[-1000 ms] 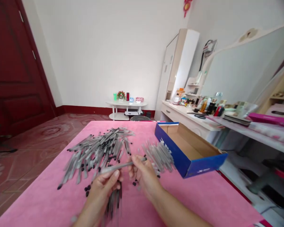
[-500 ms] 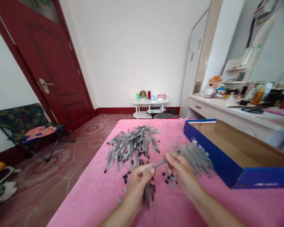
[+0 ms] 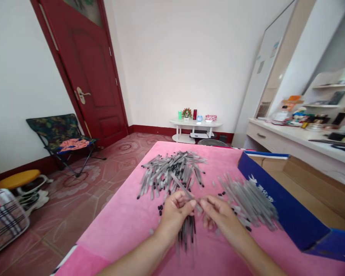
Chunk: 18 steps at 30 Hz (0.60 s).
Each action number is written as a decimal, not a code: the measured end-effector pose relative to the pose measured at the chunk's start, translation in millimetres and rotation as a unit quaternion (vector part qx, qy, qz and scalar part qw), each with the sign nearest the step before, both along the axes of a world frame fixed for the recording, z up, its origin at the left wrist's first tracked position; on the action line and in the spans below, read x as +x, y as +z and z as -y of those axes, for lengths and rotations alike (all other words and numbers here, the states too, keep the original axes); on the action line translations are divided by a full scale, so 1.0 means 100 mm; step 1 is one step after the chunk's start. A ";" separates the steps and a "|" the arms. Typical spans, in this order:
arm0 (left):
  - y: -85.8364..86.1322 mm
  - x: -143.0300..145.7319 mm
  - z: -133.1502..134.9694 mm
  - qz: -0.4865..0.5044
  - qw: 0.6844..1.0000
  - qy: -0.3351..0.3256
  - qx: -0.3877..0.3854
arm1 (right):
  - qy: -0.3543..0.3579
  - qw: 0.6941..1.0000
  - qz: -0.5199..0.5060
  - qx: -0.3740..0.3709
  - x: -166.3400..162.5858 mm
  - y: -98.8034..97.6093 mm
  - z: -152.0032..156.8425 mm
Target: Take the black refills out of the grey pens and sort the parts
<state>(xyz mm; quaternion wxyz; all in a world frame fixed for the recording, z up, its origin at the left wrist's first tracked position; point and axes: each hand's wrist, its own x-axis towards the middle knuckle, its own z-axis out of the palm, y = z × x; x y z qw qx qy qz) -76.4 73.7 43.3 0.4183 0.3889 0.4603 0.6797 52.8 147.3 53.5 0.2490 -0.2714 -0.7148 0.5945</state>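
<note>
My left hand is closed around a grey translucent pen barrel, which slants up and left toward the big pile. My right hand is beside it with thumb and fingers pinched at the pen's near end; whatever small piece they hold is blurred. Beyond my hands spreads a heap of grey pens with black ends. Below and between the hands lie thin dark refills, partly covered. To the right rests a row of grey pen barrels. Small black caps lie left of my left hand.
A blue cardboard box sits open on the right of the pink-covered table. Behind are a white side table and a dressing table. A folding chair and yellow stool stand on the left.
The view has turned left. The pen held between both hands has swung from pointing up-right to pointing up-left, and my right hand has moved from its far end to its near end.
</note>
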 end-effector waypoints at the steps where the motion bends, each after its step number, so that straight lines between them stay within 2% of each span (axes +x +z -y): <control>1: -0.01 -0.02 -0.01 -0.007 1.000 0.006 0.007 | 0.012 1.000 0.001 -0.008 -0.01 -0.03 0.00; 7: 0.05 -0.07 0.00 0.015 1.000 -0.009 0.023 | 0.053 0.996 0.016 -0.064 0.01 -0.07 0.02; 13: 0.04 -0.01 0.02 0.065 0.996 -0.063 0.020 | 0.120 0.963 -0.009 -0.242 0.01 0.01 0.17; 15: 0.02 -0.02 0.00 0.090 0.994 -0.054 0.009 | 0.121 0.968 0.010 -0.221 0.00 -0.01 0.21; 16: 0.03 -0.05 -0.02 0.105 0.994 -0.033 0.007 | 0.109 0.978 0.025 -0.176 -0.01 -0.03 0.22; 18: 0.05 -0.15 -0.06 0.137 0.990 0.034 0.011 | 0.064 0.996 0.055 -0.032 -0.02 -0.08 0.23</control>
